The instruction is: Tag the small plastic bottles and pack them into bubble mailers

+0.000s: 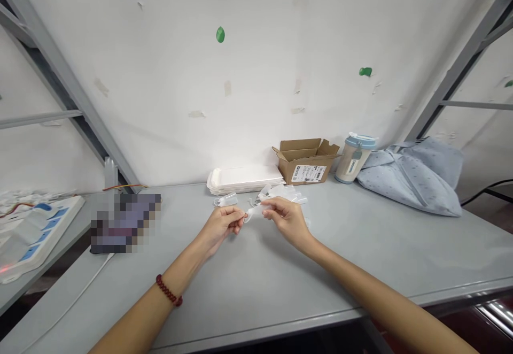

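Note:
Above the middle of the grey table (248, 279), my left hand (224, 225) pinches the thin white loop of a small white tag (254, 210). My right hand (286, 220) grips the tag's other end between thumb and fingertips, so the piece is stretched between both hands. Part of it is covered by my fingers. Behind my right hand lies a loose pile of similar white and clear tags (276, 191), partly hidden. One more clear tag with a white loop (228, 199) lies apart, just beyond my left hand.
At the back stand a stack of flat white pieces (244, 178), an open cardboard box (308, 164), a lidded cup (355, 159) and a light blue cloth bag (412, 177). On the left are a blurred-out phone (126, 225) with a white cable (76, 300) and a power strip (44, 236).

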{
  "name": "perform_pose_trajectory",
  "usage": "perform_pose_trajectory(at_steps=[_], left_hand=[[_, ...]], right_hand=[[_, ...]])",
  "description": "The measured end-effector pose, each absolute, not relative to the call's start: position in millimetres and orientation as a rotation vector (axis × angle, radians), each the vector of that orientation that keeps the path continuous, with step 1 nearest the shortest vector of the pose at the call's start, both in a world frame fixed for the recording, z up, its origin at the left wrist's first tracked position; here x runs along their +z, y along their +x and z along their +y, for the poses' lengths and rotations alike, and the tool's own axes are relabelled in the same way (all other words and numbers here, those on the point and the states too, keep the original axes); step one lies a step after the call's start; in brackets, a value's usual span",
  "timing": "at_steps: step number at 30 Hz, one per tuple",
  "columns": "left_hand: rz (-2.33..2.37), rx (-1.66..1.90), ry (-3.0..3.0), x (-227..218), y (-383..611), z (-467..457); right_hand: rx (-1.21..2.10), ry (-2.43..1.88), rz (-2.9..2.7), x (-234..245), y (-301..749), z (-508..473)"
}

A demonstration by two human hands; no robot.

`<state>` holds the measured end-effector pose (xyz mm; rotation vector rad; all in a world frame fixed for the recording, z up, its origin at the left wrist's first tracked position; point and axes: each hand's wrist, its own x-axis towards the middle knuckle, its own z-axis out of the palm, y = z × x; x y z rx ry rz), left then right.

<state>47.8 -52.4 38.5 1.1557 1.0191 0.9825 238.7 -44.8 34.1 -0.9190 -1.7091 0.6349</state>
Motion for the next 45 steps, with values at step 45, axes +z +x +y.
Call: perform_pose_trajectory(at_steps=[45], left_hand=[[1.407, 0.928, 1.543, 52.1, 25.5, -35.8]], right_hand=[[0.264, -1.05, -2.142, 47.1, 267.6, -17.4]])
